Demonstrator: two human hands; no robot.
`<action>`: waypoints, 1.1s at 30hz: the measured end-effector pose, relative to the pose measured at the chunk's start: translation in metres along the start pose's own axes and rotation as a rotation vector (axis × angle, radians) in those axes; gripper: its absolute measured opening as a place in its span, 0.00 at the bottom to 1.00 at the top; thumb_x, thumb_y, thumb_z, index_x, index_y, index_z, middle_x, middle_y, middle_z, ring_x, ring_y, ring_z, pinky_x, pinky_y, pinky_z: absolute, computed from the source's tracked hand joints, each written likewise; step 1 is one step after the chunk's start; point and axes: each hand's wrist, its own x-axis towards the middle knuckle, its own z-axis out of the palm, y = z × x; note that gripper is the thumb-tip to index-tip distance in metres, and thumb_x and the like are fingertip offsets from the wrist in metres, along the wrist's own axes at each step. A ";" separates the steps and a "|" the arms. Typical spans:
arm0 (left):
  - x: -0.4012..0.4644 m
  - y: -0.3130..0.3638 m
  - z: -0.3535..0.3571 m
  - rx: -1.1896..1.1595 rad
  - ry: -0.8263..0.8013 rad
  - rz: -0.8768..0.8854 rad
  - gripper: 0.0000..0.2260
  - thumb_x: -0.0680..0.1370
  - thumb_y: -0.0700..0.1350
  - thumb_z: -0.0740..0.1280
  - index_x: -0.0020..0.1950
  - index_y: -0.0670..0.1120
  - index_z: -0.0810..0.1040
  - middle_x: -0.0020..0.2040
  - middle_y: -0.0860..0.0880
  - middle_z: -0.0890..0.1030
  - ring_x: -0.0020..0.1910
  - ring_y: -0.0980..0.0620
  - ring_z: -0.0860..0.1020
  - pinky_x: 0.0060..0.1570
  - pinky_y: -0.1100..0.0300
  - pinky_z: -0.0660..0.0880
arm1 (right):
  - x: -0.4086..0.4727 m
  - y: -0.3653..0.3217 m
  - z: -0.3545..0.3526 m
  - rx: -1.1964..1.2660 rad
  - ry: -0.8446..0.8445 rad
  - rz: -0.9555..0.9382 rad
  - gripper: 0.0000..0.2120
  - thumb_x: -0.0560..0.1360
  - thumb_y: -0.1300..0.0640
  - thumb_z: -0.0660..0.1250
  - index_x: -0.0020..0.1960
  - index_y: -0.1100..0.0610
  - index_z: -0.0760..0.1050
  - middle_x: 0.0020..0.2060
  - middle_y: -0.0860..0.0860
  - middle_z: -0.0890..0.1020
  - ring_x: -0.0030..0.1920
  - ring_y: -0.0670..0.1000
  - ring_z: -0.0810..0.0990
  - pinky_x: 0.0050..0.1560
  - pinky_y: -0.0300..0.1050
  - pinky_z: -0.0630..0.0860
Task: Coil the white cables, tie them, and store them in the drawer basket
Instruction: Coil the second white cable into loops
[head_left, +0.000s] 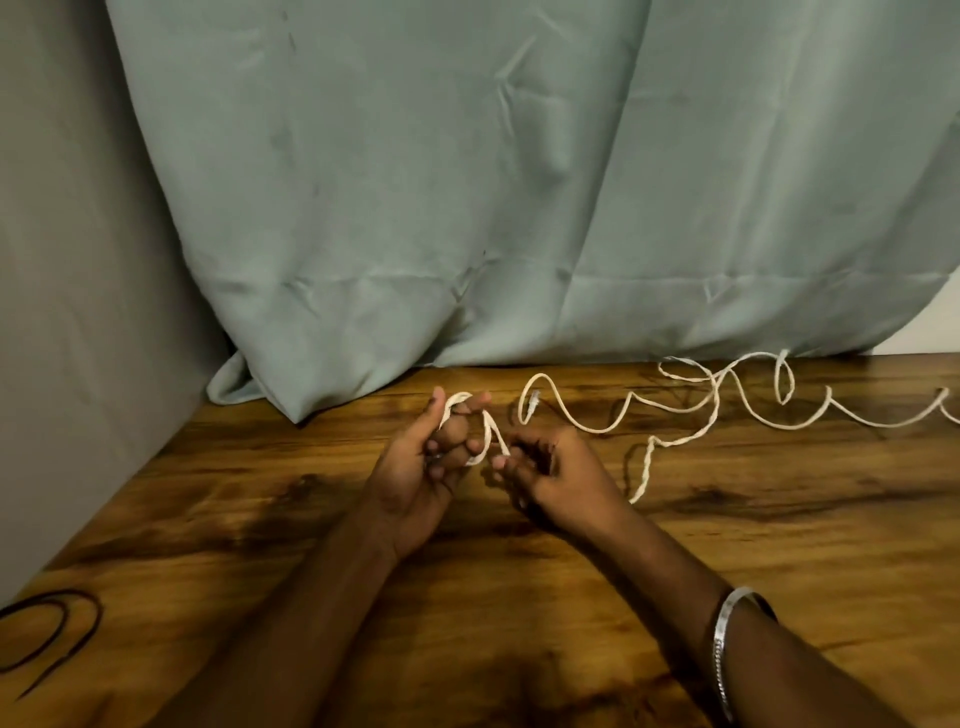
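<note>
A long white cable (670, 440) lies in loose curves across the wooden table (779, 519), running off to the right edge of view. One end is looped around the fingers of my left hand (421, 467), which is raised with the palm toward me and holds the loop. My right hand (545, 470) pinches the same cable just right of the left hand. A white plug (531, 401) on the cable lies just beyond my right hand. No drawer basket is in view.
A pale green curtain (467, 182) hangs behind the table and bunches onto its back edge. A grey wall (78, 312) borders the left side. A thin black cable (52, 634) curves at the table's near left corner. A silver bracelet (727, 639) is on my right wrist.
</note>
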 end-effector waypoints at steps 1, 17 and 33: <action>0.002 0.002 -0.002 -0.022 0.011 0.021 0.22 0.83 0.52 0.56 0.61 0.36 0.77 0.26 0.53 0.61 0.27 0.56 0.67 0.40 0.64 0.68 | -0.001 0.002 0.001 -0.049 -0.048 0.029 0.08 0.82 0.61 0.69 0.56 0.51 0.84 0.39 0.51 0.87 0.33 0.43 0.79 0.34 0.43 0.75; 0.013 -0.009 -0.017 0.718 0.125 0.260 0.12 0.85 0.46 0.56 0.53 0.43 0.77 0.47 0.45 0.87 0.34 0.47 0.82 0.38 0.54 0.79 | -0.011 -0.018 0.003 -0.641 -0.209 -0.083 0.08 0.81 0.48 0.69 0.59 0.42 0.82 0.50 0.40 0.77 0.51 0.44 0.64 0.56 0.48 0.60; 0.001 -0.018 -0.008 0.974 0.059 0.055 0.15 0.84 0.47 0.60 0.43 0.44 0.80 0.30 0.50 0.74 0.28 0.56 0.71 0.31 0.59 0.66 | -0.005 -0.015 -0.011 -0.558 0.037 -0.227 0.03 0.81 0.45 0.68 0.53 0.42 0.78 0.51 0.38 0.77 0.56 0.41 0.68 0.58 0.49 0.66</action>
